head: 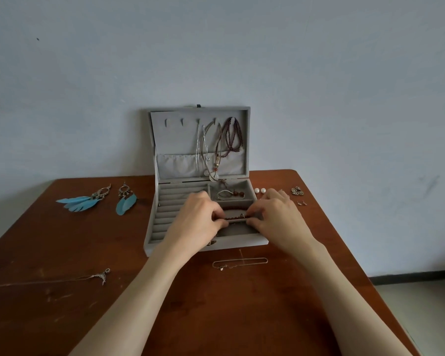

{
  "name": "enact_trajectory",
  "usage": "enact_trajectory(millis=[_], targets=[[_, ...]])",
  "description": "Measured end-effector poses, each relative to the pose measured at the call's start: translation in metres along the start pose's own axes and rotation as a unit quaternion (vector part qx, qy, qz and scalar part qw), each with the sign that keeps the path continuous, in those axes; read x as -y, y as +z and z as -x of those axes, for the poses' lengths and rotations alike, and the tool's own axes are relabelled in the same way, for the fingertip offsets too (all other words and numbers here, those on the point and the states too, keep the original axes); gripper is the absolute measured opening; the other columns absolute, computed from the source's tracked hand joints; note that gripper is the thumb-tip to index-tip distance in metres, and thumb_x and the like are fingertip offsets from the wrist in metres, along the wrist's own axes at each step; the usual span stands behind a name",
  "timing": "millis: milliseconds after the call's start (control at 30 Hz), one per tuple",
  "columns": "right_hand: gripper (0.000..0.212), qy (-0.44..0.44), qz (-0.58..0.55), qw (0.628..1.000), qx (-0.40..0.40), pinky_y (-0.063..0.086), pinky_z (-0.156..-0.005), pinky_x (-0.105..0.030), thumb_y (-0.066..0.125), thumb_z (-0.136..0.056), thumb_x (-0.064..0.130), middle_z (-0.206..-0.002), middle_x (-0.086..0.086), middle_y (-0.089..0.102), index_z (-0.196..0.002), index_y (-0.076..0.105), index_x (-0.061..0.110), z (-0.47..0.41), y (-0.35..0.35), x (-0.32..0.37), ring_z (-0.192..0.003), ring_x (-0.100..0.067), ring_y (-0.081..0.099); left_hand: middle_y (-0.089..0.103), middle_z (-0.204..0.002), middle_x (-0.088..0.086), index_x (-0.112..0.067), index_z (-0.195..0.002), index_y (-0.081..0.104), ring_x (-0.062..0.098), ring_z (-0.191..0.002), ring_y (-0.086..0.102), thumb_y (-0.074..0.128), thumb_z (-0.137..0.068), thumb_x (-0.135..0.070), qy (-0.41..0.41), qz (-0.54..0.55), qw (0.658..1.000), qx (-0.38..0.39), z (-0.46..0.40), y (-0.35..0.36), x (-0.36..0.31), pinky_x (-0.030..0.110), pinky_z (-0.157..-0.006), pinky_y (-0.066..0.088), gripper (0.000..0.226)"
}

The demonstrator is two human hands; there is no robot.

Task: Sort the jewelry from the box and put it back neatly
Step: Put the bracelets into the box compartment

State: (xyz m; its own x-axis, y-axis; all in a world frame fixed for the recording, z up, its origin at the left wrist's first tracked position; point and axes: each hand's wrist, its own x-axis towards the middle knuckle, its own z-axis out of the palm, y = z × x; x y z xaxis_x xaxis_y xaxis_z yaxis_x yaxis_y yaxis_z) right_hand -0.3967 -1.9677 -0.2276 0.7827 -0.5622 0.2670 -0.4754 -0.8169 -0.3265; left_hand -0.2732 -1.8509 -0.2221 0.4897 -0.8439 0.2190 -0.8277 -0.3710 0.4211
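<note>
Both hands work over the open grey box (206,242) — the left hand (198,217) and right hand (278,217) each pinch an end of a red bead bracelet (235,216) stretched across a right-side compartment. It looks light, limp and apt to slip, so holding it by the ends seems wise. The box sits on a scuffed brown table (229,304) against a pale wall (216,47) — feather earrings (98,201) lie to its left.

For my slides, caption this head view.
Both hands lay a red bead bracelet into the open jewelry box.
</note>
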Motion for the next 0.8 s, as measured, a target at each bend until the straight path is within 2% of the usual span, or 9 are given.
enact_trajectory(millis=[100,233,400,600,700,800], targets=[[0.017,0.024,-0.037,0.999,0.01,0.04,-0.079,-0.026,0.066,-0.084,0.025,-0.096,0.001,0.045,-0.1,0.072,0.022,0.0,0.002,0.001,-0.097,-0.019,0.047,0.048,-0.097,-0.001,-0.017,-0.097,0.073,0.011,-0.088,0.042,0.065,-0.085,-0.025,-0.013,0.003,1.0,0.001,-0.003,0.002,-0.001,0.022,-0.073,0.035,0.017],[0.017,0.031,-0.086,0.996,0.005,0.04,-0.076,-0.023,0.062,-0.088,0.018,-0.094,0.002,0.041,-0.1,0.073,0.015,-0.002,0.006,0.0,-0.085,-0.013,0.046,0.042,-0.096,-0.003,-0.015,-0.102,0.071,0.01,-0.085,0.04,0.058,-0.09,-0.024,-0.015,-0.016,1.0,-0.011,-0.004,0.006,-0.004,0.021,-0.07,0.031,0.02],[0.018,0.041,-0.102,0.994,-0.01,0.043,-0.075,-0.028,0.059,-0.089,0.013,-0.093,-0.001,0.042,-0.1,0.073,0.01,-0.004,0.009,0.001,-0.084,-0.016,0.047,0.042,-0.096,-0.002,-0.014,-0.104,0.071,0.017,-0.094,0.05,0.056,-0.091,-0.023,-0.021,-0.041,0.999,-0.016,-0.007,0.006,-0.007,0.023,-0.07,0.031,0.021],[0.018,0.054,-0.112,0.992,-0.011,0.04,-0.078,-0.024,0.061,-0.088,0.016,-0.094,0.001,0.041,-0.102,0.072,0.012,-0.003,0.008,0.001,-0.088,-0.011,0.042,0.041,-0.094,-0.003,-0.015,-0.103,0.071,0.01,-0.084,0.041,0.058,-0.091,-0.023,-0.022,-0.021,0.999,-0.027,-0.006,0.008,-0.004,0.021,-0.07,0.031,0.02],[0.022,0.06,-0.107,0.992,-0.027,0.038,-0.078,-0.023,0.062,-0.088,0.023,-0.096,0.002,0.042,-0.107,0.069,0.017,0.005,0.004,0.003,-0.09,-0.016,0.048,0.046,-0.095,-0.004,-0.016,-0.104,0.071,0.01,-0.085,0.044,0.06,-0.089,-0.024,-0.022,0.013,0.999,-0.029,-0.003,0.005,-0.003,0.02,-0.071,0.032,0.021],[0.01,0.056,-0.115,0.99,-0.059,0.037,-0.073,-0.023,0.063,-0.086,0.028,-0.093,0.005,0.047,-0.092,0.064,0.021,0.021,-0.006,0.005,-0.087,-0.014,0.05,0.047,-0.097,-0.01,-0.02,-0.111,0.066,0.009,-0.094,0.049,0.062,-0.086,-0.027,0.0,0.05,0.998,-0.046,0.013,0.002,-0.001,0.019,-0.079,0.034,0.026]])
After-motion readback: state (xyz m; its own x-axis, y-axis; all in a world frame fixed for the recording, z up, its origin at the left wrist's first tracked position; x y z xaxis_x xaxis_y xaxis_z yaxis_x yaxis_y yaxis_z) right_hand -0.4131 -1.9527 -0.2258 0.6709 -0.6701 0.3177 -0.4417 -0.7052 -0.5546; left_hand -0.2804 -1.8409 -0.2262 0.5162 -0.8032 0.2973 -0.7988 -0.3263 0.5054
